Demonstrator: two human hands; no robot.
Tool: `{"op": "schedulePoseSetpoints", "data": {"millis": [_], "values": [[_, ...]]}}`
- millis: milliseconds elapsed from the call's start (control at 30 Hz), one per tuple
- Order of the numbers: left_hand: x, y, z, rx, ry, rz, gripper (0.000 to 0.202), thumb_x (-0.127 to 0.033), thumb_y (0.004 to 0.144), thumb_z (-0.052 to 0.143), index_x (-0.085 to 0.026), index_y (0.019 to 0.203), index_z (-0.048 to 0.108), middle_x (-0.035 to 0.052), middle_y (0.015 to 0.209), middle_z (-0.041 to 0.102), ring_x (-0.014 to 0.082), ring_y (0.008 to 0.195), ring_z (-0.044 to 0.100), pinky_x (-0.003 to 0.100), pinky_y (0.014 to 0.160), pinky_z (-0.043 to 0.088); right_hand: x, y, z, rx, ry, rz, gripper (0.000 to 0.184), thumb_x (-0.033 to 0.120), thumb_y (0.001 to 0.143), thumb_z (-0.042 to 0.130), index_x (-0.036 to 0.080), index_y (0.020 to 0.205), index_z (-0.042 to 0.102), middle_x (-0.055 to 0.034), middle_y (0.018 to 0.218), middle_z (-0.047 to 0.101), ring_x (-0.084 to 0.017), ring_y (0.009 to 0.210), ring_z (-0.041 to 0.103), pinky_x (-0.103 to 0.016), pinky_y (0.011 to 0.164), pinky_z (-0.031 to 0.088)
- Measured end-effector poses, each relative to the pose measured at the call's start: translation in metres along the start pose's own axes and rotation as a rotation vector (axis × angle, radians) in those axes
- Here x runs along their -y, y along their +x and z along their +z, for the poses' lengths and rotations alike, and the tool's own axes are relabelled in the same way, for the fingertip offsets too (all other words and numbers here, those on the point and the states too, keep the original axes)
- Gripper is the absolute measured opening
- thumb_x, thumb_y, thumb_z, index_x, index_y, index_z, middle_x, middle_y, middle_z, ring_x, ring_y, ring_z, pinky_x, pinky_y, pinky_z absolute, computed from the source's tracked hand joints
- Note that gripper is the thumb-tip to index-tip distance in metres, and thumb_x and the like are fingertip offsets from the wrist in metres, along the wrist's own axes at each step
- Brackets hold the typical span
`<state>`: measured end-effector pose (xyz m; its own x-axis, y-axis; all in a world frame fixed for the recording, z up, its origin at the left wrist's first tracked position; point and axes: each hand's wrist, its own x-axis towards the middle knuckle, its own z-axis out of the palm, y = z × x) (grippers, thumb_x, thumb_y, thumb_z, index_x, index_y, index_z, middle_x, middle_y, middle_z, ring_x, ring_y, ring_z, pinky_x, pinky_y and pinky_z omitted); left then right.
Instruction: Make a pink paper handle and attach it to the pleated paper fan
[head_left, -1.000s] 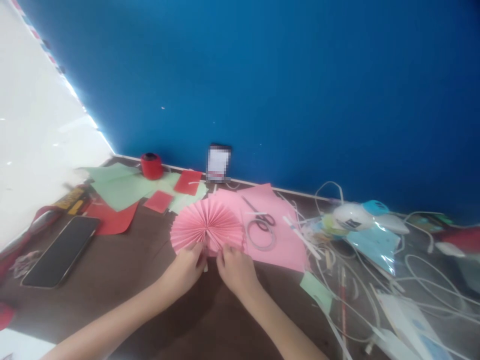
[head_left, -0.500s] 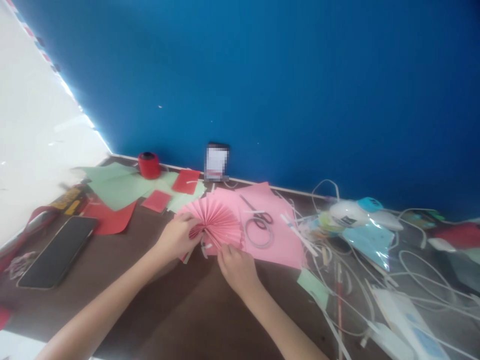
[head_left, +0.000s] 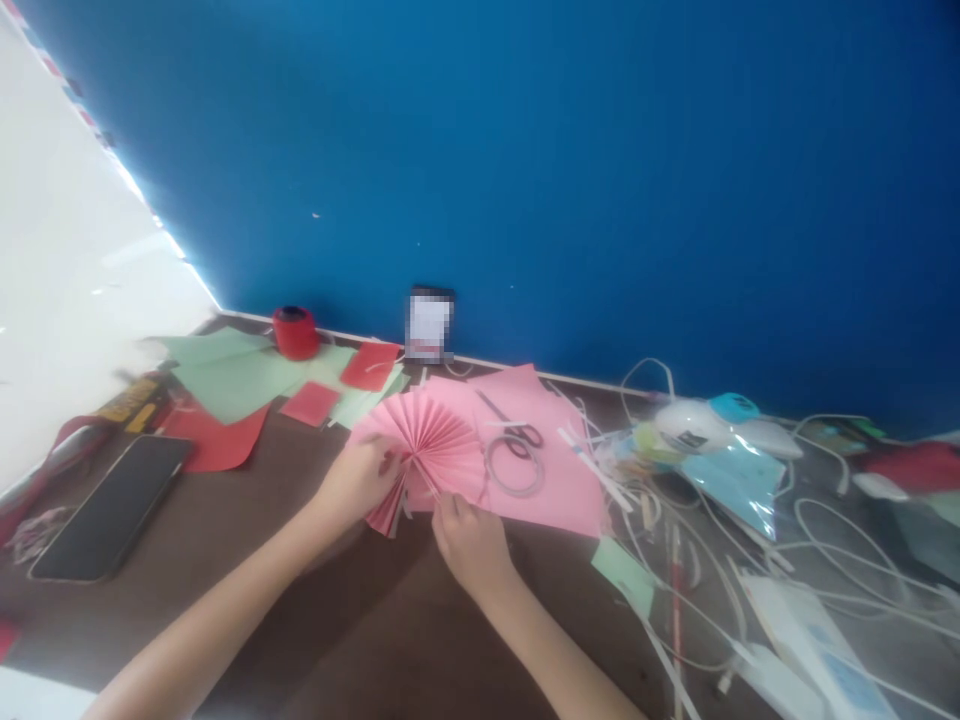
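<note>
A pink pleated paper fan point(head_left: 439, 432) is spread into a wide round shape above the table, its folds meeting near the middle. My left hand point(head_left: 364, 482) is closed on its left side, with a pleated part hanging below the fingers. My right hand point(head_left: 469, 535) pinches the fan's lower right edge. Behind and to the right of the fan lie pink paper sheets point(head_left: 574, 465). On them rest dark-handled scissors point(head_left: 521, 436) and a pale ring point(head_left: 491, 466), perhaps a roll of tape.
At left lie a dark phone point(head_left: 112, 510), red paper point(head_left: 225, 440) and green sheets point(head_left: 232, 370) beside a red round container point(head_left: 295, 333). White cables point(head_left: 847, 545), a plastic-wrapped blue packet point(head_left: 739, 480) and a power strip point(head_left: 814, 640) crowd the right. A blue wall point(head_left: 525, 180) rises behind.
The left part of the fan has swung downward, so more pleats show below my left hand. My right hand stays at the lower right edge. The view has shifted slightly.
</note>
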<state>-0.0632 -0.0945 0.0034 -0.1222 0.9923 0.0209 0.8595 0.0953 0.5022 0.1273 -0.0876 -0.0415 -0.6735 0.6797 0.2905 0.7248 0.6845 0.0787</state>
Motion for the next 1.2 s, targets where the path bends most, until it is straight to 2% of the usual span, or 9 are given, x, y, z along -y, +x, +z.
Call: {"op": "schedulePoseSetpoints", "data": {"millis": [133, 233, 333, 467, 633, 767, 867, 1033, 1200], "values": [[0.030, 0.016, -0.007, -0.167, 0.025, -0.135, 0.032, -0.031, 0.080, 0.043, -0.015, 0.103, 0.060, 0.0078, 0.082, 0.060, 0.0185, 0.069, 0.057, 0.028, 0.064, 0.043, -0.005, -0.003, 0.001, -0.045, -0.022, -0.040, 0.010, 0.010, 0.078, 0.047, 0.016, 0.071, 0.050, -0.0004, 0.057, 0.054, -0.013, 0.047, 0.054, -0.026, 0.045, 0.022], [0.047, 0.021, -0.003, -0.078, -0.187, -0.188, 0.043, -0.040, 0.078, 0.047, -0.012, 0.110, 0.055, 0.0030, 0.070, 0.058, 0.0179, 0.066, 0.057, 0.030, 0.066, 0.045, -0.010, -0.004, -0.001, -0.046, -0.031, -0.047, 0.012, 0.008, 0.078, 0.044, 0.016, 0.071, 0.049, -0.0003, 0.057, 0.053, -0.011, 0.047, 0.051, -0.025, 0.045, 0.021], [0.047, 0.009, 0.002, -0.109, -0.393, -0.164, 0.047, -0.040, 0.075, 0.052, -0.015, 0.115, 0.051, -0.0002, 0.071, 0.055, 0.0148, 0.063, 0.056, 0.028, 0.064, 0.046, -0.014, -0.002, -0.003, -0.039, -0.005, -0.029, 0.014, 0.010, 0.081, 0.042, 0.016, 0.071, 0.050, -0.0007, 0.059, 0.054, -0.011, 0.048, 0.051, -0.026, 0.045, 0.021], [0.039, -0.026, 0.002, -0.299, -0.497, -0.152, 0.037, -0.039, 0.078, 0.052, -0.016, 0.107, 0.055, 0.0013, 0.078, 0.058, 0.0131, 0.067, 0.057, 0.025, 0.065, 0.046, -0.015, 0.007, -0.004, -0.038, 0.074, 0.030, 0.015, 0.016, 0.084, 0.042, 0.017, 0.072, 0.051, -0.0012, 0.060, 0.056, -0.012, 0.051, 0.052, -0.025, 0.047, 0.022], [0.055, -0.060, -0.001, -0.337, -0.284, -0.182, 0.026, -0.039, 0.079, 0.052, -0.017, 0.089, 0.060, 0.0034, 0.082, 0.059, 0.0145, 0.072, 0.058, 0.024, 0.065, 0.046, -0.007, 0.030, 0.001, 0.046, 0.133, 0.018, 0.013, 0.023, 0.087, 0.044, 0.018, 0.080, 0.053, -0.0020, 0.066, 0.060, -0.013, 0.057, 0.056, -0.025, 0.047, 0.023], [0.063, -0.065, -0.006, -0.179, 0.055, -0.253, 0.029, -0.040, 0.082, 0.046, -0.021, 0.098, 0.060, 0.0033, 0.087, 0.057, 0.0122, 0.061, 0.055, 0.022, 0.053, 0.040, 0.000, 0.042, 0.000, 0.108, 0.203, 0.012, 0.017, 0.027, 0.089, 0.043, 0.018, 0.080, 0.055, -0.0031, 0.075, 0.060, -0.014, 0.061, 0.057, -0.024, 0.049, 0.028], [0.052, -0.063, -0.012, -0.165, 0.240, -0.281, 0.029, -0.036, 0.084, 0.041, -0.023, 0.103, 0.058, 0.0048, 0.096, 0.054, 0.0112, 0.059, 0.055, 0.020, 0.046, 0.034, -0.008, 0.040, -0.009, 0.091, 0.296, 0.038, 0.022, 0.033, 0.089, 0.042, 0.019, 0.080, 0.055, -0.0034, 0.080, 0.060, -0.015, 0.066, 0.057, -0.024, 0.053, 0.033], [0.034, -0.050, -0.016, -0.274, 0.248, -0.026, 0.027, -0.027, 0.084, 0.041, -0.021, 0.103, 0.059, 0.0071, 0.101, 0.052, 0.0120, 0.065, 0.056, 0.022, 0.052, 0.041, -0.056, 0.029, -0.016, 0.045, 0.299, 0.197, 0.025, 0.021, 0.089, 0.032, 0.017, 0.083, 0.056, -0.0063, 0.085, 0.061, -0.017, 0.076, 0.058, -0.027, 0.067, 0.040], [0.022, -0.037, 0.001, -0.108, 0.247, 0.402, 0.037, -0.038, 0.080, 0.050, -0.020, 0.112, 0.056, 0.0118, 0.117, 0.052, 0.0257, 0.105, 0.051, 0.038, 0.085, 0.044, -0.091, 0.017, -0.005, 0.080, 0.398, 0.378, 0.019, 0.022, 0.082, 0.042, 0.019, 0.092, 0.059, -0.0092, 0.105, 0.059, -0.020, 0.094, 0.056, -0.030, 0.078, 0.043]]}}
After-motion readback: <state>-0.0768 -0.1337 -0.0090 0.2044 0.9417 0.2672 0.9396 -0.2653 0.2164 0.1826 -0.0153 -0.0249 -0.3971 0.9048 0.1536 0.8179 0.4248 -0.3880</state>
